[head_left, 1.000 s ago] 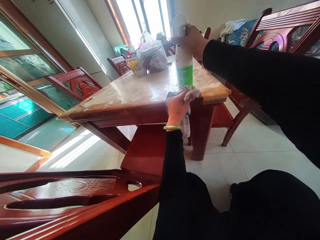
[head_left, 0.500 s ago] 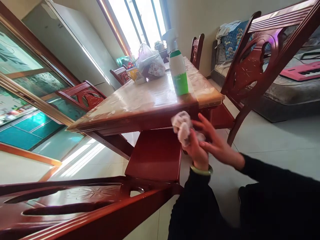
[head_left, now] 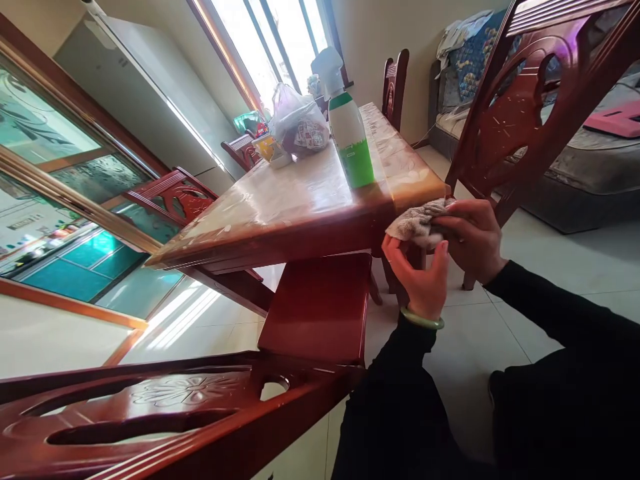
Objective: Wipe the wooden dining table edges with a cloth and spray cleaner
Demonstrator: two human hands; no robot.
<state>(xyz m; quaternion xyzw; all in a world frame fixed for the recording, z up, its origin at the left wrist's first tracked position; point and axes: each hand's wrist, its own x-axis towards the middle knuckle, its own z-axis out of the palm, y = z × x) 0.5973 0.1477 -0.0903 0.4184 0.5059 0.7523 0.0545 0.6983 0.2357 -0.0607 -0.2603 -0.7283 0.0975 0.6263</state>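
A crumpled, greyish-white cloth (head_left: 417, 221) with dark smudges is stretched between my two hands, close to the table's near right corner. My left hand (head_left: 420, 280), with a pale green bangle at the wrist, has its fingertips on the cloth's left end, thumb pointing up. Fingers of my right hand (head_left: 475, 237) pinch the cloth's right end. On the table (head_left: 280, 203), just beyond the hands, stands a spray bottle (head_left: 353, 143) with a white trigger head and a green lower part; neither hand touches it.
A plastic bag (head_left: 300, 123) of things and a yellow box (head_left: 270, 148) sit farther back on the table. A red wooden chair (head_left: 200, 400) fills the near left, its seat under the table edge. Another chair (head_left: 520, 120) stands at the right, before a bed (head_left: 575, 180).
Both hands have moved right and up with the cloth. It was bunched in my left hand and is now spread out; my right hand, formerly open beside it, now grips it too.
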